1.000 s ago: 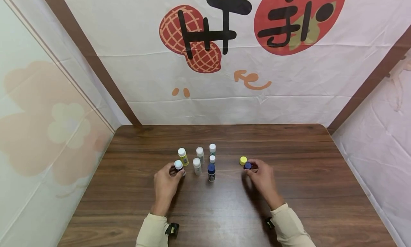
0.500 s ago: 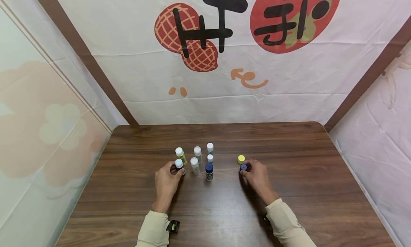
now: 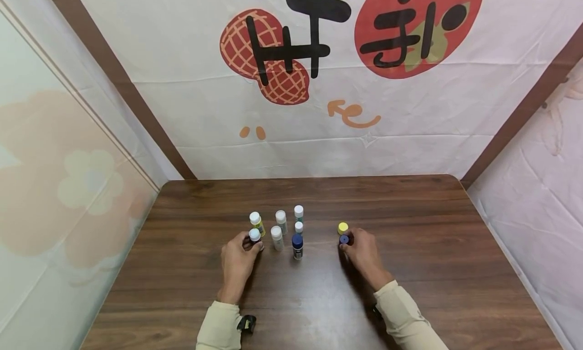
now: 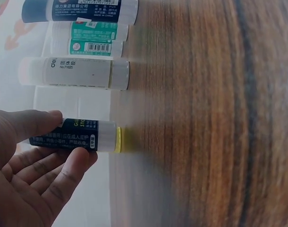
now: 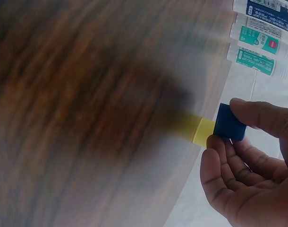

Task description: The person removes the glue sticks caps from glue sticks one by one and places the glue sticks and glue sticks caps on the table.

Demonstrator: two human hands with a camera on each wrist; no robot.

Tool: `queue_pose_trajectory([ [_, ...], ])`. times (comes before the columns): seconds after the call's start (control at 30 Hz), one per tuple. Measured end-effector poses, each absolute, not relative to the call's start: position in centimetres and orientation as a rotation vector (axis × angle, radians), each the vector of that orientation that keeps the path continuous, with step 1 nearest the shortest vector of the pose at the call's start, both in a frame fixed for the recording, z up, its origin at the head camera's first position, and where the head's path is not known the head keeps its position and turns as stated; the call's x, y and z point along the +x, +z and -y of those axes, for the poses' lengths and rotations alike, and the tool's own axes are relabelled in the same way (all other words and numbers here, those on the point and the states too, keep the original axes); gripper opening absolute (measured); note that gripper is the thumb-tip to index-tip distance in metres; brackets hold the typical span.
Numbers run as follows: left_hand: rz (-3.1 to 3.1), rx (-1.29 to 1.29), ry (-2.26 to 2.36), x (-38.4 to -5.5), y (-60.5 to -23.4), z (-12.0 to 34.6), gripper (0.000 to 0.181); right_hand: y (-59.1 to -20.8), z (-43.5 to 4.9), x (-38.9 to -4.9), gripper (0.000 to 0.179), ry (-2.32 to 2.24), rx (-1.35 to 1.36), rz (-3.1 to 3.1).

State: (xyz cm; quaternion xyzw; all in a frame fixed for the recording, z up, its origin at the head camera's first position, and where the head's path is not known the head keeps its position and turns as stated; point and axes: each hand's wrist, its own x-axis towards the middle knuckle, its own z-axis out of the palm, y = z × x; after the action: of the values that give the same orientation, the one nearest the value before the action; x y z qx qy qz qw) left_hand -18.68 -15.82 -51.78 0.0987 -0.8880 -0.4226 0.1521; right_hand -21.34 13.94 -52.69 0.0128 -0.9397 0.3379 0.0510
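My left hand (image 3: 238, 259) grips an upright glue stick (image 4: 80, 136) with a dark navy label; its pale cap (image 3: 254, 234) shows on top in the head view. A clear collar and a yellowish base edge show at its lower end in the left wrist view, close to the tabletop. On the right, my right hand (image 3: 366, 253) pinches a loose blue cap (image 5: 230, 123) between thumb and fingers. Right behind it, a yellow cap (image 3: 343, 227) stands on the table, partly hidden by the blue cap in the right wrist view.
Several glue sticks stand upright near the left hand: a yellow-labelled one (image 3: 257, 224), two white ones (image 3: 277, 238), two small green-labelled ones (image 5: 255, 60), and a navy one with a blue cap (image 3: 297, 246). The wooden table (image 3: 182, 269) meets a printed cloth backdrop (image 3: 319, 158).
My right hand has shifted a little left and nearer with the blue cap. My left hand keeps its grip on the glue stick, nudged slightly right towards the others. The head view has shifted slightly.
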Motion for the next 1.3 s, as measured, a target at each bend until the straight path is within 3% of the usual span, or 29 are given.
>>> queue_pose_trajectory([
  [1.3,2.541,0.323,-1.299,-19.1,-52.6,16.3,0.021,-53.7,-14.4,-22.0,0.019,0.986,0.035,2.882],
])
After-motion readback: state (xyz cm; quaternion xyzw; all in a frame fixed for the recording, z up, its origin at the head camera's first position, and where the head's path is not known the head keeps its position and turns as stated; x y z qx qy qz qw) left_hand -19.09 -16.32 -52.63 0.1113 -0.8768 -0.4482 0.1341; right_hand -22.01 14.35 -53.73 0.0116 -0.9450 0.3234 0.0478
